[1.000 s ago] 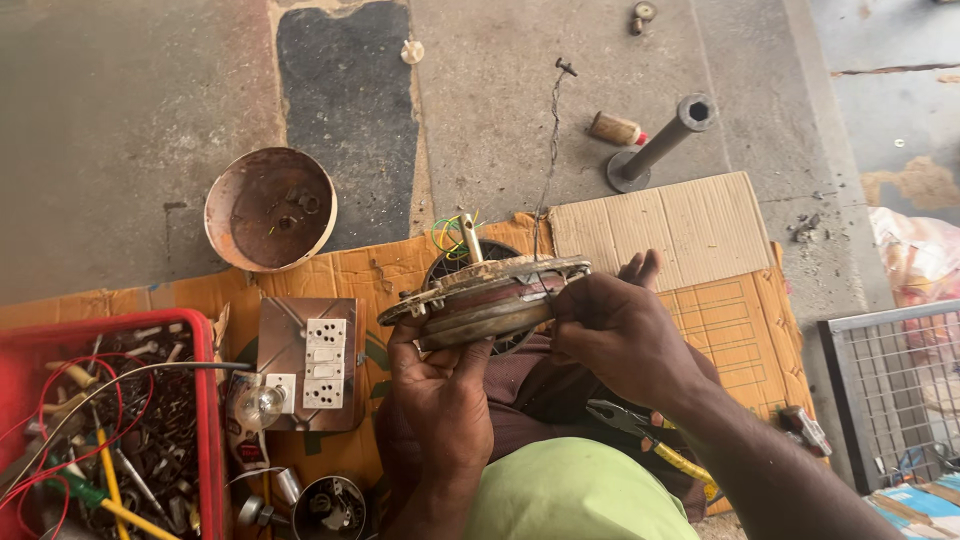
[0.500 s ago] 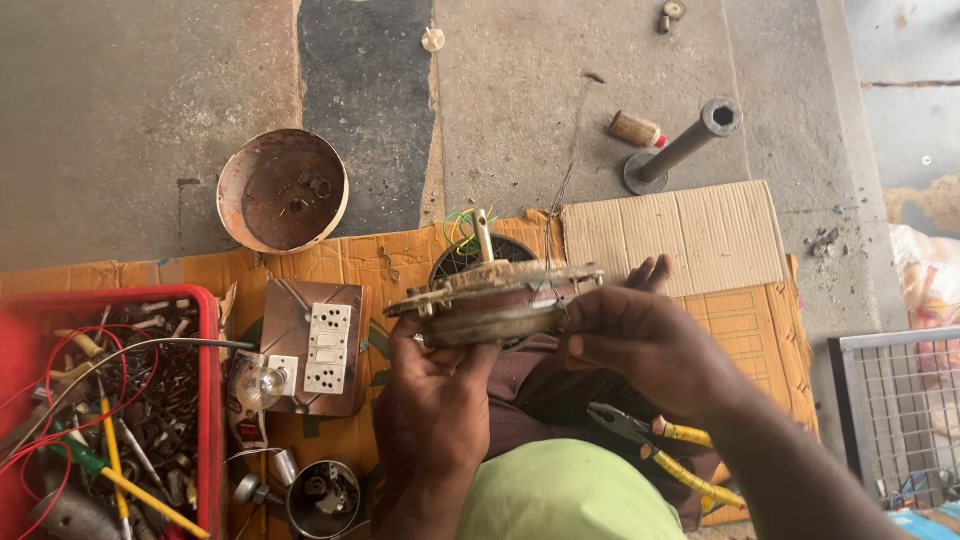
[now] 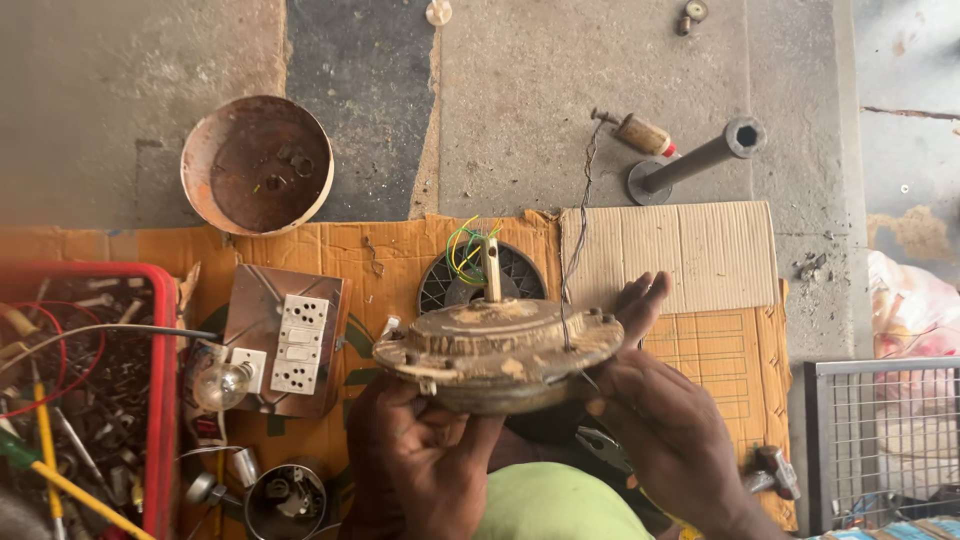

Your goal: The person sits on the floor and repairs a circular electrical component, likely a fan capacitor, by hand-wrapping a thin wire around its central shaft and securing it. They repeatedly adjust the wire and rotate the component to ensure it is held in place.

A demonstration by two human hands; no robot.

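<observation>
Tilted flatter than before, fan motor [image 3: 500,350] sits clasped between left hand [image 3: 425,465] and right hand [image 3: 655,415] grip.

A round, flattened fan motor housing [image 3: 500,352] sat held above the cardboard, roughly level, tilted slightly down toward the left. Its top face was dull tan metal, worn and blotched with pale patches (dirt or rust, hard to tell which), and a thin rim ran around its widest part. A short pale shaft rose upright from its middle, with yellow and green wires curling beside the shaft's top. A thin dark wire trailed over its right side.
</observation>
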